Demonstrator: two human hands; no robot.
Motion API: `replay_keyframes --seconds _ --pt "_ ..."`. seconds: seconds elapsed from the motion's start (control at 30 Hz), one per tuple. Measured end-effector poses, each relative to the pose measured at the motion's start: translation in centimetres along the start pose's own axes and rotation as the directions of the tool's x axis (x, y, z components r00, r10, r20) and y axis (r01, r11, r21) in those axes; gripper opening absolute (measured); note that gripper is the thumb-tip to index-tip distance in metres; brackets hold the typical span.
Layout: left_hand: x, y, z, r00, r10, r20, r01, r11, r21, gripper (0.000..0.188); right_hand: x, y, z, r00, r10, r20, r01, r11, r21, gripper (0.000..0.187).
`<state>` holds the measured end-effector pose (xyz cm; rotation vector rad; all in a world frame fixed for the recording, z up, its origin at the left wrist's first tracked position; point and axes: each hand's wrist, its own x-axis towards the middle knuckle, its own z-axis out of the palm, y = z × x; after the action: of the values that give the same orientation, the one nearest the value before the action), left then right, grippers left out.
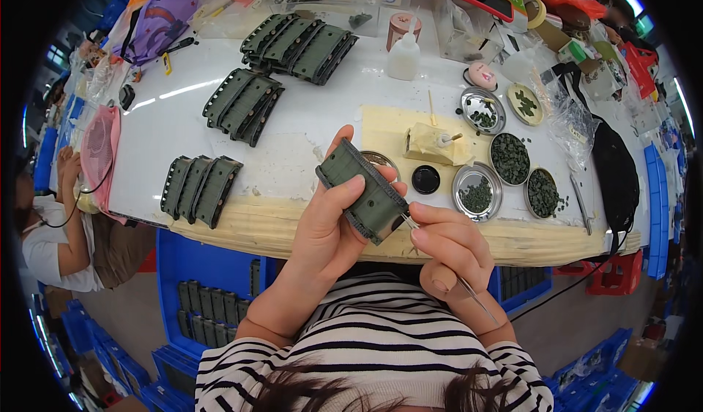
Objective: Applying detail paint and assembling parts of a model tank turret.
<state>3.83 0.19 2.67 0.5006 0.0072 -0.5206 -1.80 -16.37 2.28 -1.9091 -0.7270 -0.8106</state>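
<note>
My left hand [319, 225] is closed around a dark green, curved panel-like part [366, 196], holding it tilted above the table's front edge with the thumb across its face. My right hand [458, 249] grips thin metal tweezers [474, 298], whose tips meet the part's lower right edge. Whether a small piece sits between the tips is too fine to tell. To the right stand round tins of small dark green pieces [510, 158], [476, 192], [542, 194]. A small black round lid or dish [425, 180] lies beside the held part.
Similar green parts lie in groups at left [201, 189], [243, 105] and farther back [299, 46]. A white squeeze bottle [403, 57] and a tape-covered block [437, 143] stand behind. Blue trays [167, 287] sit below the table edge; another person [62, 244] is at far left.
</note>
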Motion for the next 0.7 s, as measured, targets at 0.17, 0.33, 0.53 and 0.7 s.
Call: replay_keyframes --seconds 0.17,0.33,0.53,0.7 --pt "0.1 0.0 -0.5 1.000 -0.021 0.017 0.021 1.000 -0.020 0.065 0.0 0.0 0.0 1.000 -0.003 0.009 0.003 1.000 -0.002 0.038" --pt "-0.1 -0.1 0.3 1.000 0.006 -0.023 -0.006 1.000 0.017 0.060 -0.1 0.1 0.1 1.000 0.001 0.002 -0.001 1.000 -0.013 0.029" --pt "-0.2 -0.3 0.2 0.999 -0.002 -0.035 0.002 1.000 0.004 0.060 -0.7 0.2 0.8 0.997 0.006 -0.074 -0.007 1.000 -0.005 0.026" --pt "-0.2 -0.3 0.0 1.000 -0.016 -0.023 0.015 1.000 -0.023 0.060 -0.7 0.1 1.2 0.993 0.032 -0.112 -0.030 0.999 0.017 0.028"
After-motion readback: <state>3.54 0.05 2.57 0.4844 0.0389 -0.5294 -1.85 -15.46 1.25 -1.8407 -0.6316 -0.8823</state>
